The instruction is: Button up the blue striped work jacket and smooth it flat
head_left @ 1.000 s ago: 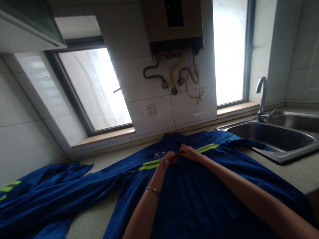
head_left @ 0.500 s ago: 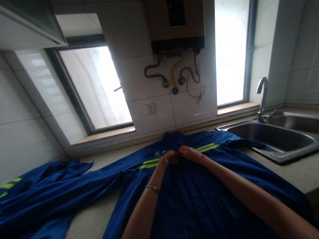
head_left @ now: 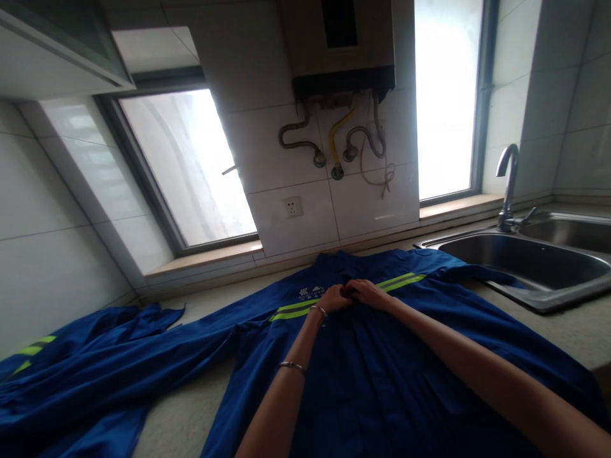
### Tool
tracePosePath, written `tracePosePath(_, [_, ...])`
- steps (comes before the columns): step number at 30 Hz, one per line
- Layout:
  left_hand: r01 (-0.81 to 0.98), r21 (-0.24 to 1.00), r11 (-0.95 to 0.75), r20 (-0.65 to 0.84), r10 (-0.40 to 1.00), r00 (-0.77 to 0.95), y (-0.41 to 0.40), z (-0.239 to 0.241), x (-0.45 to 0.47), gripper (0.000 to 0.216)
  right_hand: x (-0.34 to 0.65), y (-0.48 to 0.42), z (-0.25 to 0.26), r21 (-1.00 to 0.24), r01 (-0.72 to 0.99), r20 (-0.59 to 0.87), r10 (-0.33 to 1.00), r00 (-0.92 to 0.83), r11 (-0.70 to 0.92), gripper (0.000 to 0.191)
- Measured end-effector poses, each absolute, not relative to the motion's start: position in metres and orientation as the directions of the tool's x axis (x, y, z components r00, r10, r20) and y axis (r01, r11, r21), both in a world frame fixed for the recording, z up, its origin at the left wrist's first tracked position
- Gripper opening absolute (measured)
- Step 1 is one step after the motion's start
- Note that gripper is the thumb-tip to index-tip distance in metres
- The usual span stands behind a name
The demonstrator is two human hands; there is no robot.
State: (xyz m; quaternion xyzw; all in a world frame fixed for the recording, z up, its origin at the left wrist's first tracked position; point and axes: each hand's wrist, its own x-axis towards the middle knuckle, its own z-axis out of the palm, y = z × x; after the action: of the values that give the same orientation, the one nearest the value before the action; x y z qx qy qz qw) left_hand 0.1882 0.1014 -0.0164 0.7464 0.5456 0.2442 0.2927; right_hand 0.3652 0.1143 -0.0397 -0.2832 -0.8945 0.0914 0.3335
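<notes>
Bare left hand (head_left: pixel 335 297) and bare right hand (head_left: pixel 366 293) together at chest of blue, yellow-green-striped cloth jacket (head_left: pixel 365 362); fingers curled, tips hidden, can't tell how closed or what's held

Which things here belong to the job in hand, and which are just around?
In the job:
blue jacket
left hand and right hand, both at its front
counter beneath

Just around:
sink
faucet
wall socket
wall-mounted box
yellow hose
striped blue cloth at left, if separate
</notes>
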Motion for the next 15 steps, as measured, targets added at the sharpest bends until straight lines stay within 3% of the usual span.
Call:
tracePosePath(7, [0.702, 0.64, -0.312, 0.114, 0.942, 0.315, 0.102, -0.019, 0.188, 0.016, 0.365, 0.124, -0.044, -0.585, 0.344, 0.507, 0.662, -0.552, 0.734, 0.018])
tracePosePath(15, [0.679, 0.692, -0.245, 0.061, 0.957, 0.284, 0.097, -0.018, 0.19, 0.019, 0.365, 0.126, -0.04, -0.555, 0.337, 0.489, 0.626, -0.608, 0.761, 0.027])
